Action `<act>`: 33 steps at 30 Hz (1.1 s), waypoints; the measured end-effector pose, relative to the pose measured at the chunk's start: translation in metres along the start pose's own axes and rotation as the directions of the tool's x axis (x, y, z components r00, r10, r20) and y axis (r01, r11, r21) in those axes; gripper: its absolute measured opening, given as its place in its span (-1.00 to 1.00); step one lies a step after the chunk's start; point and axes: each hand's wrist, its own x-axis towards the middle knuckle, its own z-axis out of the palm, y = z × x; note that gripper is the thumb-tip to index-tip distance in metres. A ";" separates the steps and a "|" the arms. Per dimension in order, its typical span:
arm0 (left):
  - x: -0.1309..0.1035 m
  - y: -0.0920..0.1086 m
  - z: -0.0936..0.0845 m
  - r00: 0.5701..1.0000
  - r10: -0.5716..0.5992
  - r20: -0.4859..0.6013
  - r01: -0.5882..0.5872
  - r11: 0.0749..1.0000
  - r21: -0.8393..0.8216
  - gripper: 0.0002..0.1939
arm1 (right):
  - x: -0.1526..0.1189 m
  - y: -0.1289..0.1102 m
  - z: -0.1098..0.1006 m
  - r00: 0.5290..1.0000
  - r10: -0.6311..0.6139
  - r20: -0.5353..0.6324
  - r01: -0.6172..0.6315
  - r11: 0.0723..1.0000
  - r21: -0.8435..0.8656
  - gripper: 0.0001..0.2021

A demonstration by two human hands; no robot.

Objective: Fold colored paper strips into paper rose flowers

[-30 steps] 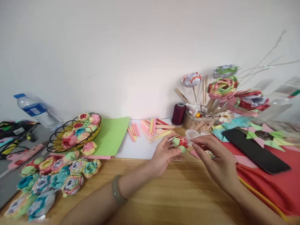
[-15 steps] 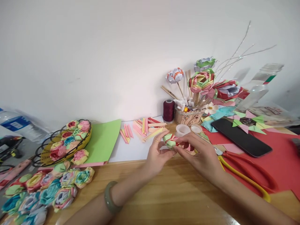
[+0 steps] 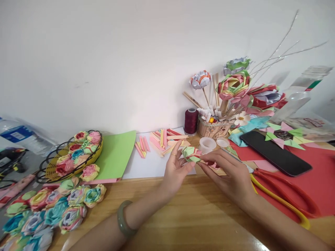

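Between my two hands, above the front of the table, is a small folded paper flower (image 3: 188,153) in green, red and pink. My left hand (image 3: 174,170) grips it from the left, thumb below and fingers behind. The fingers of my right hand (image 3: 229,170) pinch its right side, and they partly hide it. Folded paper strips (image 3: 163,139) in pink, yellow and red lie just behind on a white sheet (image 3: 154,169). A small clear plastic cup (image 3: 208,144) and its lid (image 3: 223,142) stand behind my right hand.
Scissors (image 3: 285,198) with red and yellow handles lie at right on red paper (image 3: 316,170), near a black phone (image 3: 274,153). A pot (image 3: 213,127) of paper flowers and dark red thread spool (image 3: 191,121) stand behind. Left are a flower basket (image 3: 49,170) and several loose paper flowers (image 3: 56,211).
The paper flower has turned a little in my fingers, showing more of its green petals. My right hand has shifted slightly, and the view has turned a little.
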 end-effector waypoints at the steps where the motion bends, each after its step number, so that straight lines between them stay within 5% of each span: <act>1: 0.000 0.000 0.000 1.000 0.007 0.011 -0.007 1.000 -0.004 -0.44 | 0.001 -0.002 -0.001 0.999 0.044 0.027 -0.045 0.998 0.042 -0.94; 9: 0.000 -0.002 0.001 0.995 0.097 -0.009 -0.096 0.995 0.023 -0.53 | 0.011 -0.006 -0.003 0.906 0.321 0.275 -0.377 0.908 0.184 -0.88; 13: 0.001 -0.003 0.000 0.996 0.093 0.007 -0.093 0.995 0.030 -0.55 | 0.010 -0.005 -0.004 0.921 0.281 0.270 -0.334 0.926 0.176 -0.88; 22: 0.000 -0.004 0.001 0.999 0.034 0.026 -0.035 0.998 0.059 -0.56 | 0.006 -0.004 -0.004 0.990 0.027 0.140 -0.033 0.999 0.040 -0.89; 33: 0.000 -0.004 0.000 1.000 0.021 0.003 -0.021 0.999 0.044 -0.54 | 0.012 -0.002 -0.005 0.953 0.150 0.264 -0.180 0.979 0.095 -0.89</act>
